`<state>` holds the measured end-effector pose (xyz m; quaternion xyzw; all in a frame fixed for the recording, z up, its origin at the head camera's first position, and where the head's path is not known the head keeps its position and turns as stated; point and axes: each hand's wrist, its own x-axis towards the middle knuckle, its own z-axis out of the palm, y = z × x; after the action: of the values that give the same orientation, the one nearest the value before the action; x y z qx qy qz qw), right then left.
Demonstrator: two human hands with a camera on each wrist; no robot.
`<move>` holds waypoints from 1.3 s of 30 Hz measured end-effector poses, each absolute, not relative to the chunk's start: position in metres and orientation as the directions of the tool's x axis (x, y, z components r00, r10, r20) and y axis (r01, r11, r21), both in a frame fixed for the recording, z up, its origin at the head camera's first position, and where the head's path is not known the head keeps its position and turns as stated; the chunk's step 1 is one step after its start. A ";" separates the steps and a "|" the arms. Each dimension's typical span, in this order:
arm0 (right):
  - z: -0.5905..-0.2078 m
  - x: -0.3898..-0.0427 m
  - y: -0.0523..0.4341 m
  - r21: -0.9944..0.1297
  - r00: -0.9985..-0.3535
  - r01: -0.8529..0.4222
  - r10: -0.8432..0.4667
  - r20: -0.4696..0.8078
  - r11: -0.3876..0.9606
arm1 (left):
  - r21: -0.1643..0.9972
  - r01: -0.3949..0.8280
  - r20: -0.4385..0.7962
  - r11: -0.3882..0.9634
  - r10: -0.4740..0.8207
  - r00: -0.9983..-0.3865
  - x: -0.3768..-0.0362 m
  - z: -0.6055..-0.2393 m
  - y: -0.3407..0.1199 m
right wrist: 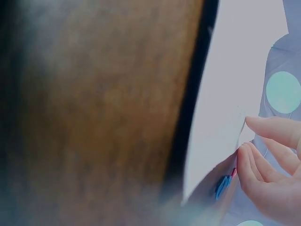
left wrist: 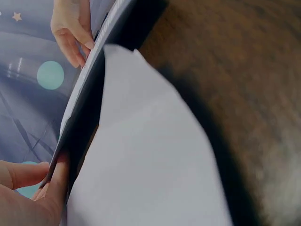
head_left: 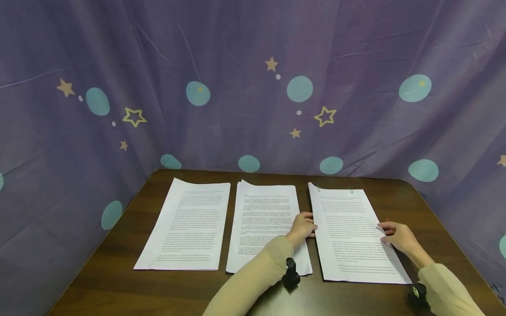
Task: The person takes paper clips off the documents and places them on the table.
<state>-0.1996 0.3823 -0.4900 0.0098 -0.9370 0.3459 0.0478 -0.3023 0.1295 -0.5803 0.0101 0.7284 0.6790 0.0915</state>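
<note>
We count three paper stacks on the dark wooden surface (head_left: pixel 118 245). Our left hand (head_left: pixel 302 228) sits at the left edge of the right stack (head_left: pixel 356 232), its fingers (left wrist: pixel 56 183) pinching that edge between thumb and fingertips. Our right hand (head_left: pixel 399 237) rests at the opposite edge, fingers (right wrist: pixel 263 165) loosely curled and touching the paper. Just behind the left fingers lies the middle stack (head_left: pixel 265 224); further left, well apart, the left stack (head_left: pixel 186 224). Two green paper clips (head_left: pixel 350 190) hold the right stack's far edge.
</note>
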 end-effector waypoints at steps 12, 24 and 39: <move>-0.485 -0.198 0.386 -0.757 -0.999 0.034 0.015 -0.033 0.652 | 0.958 -0.229 -0.208 -0.172 0.134 -0.969 -0.333 -0.623 0.127; -0.478 -0.201 0.378 -0.920 -0.993 0.097 -0.023 -0.114 0.380 | 0.955 -0.228 -0.203 -0.188 0.146 -0.968 -0.310 -0.580 0.090; -0.466 -0.202 0.340 -0.973 -0.988 0.120 -0.070 -0.136 0.200 | 0.955 -0.291 -0.283 -0.064 0.108 -0.953 -0.236 -0.457 0.028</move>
<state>-0.2016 0.3403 -0.4659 -0.0163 -0.7709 0.6324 -0.0749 -0.2355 0.0282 -0.4568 -0.0681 0.6703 0.7261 0.1372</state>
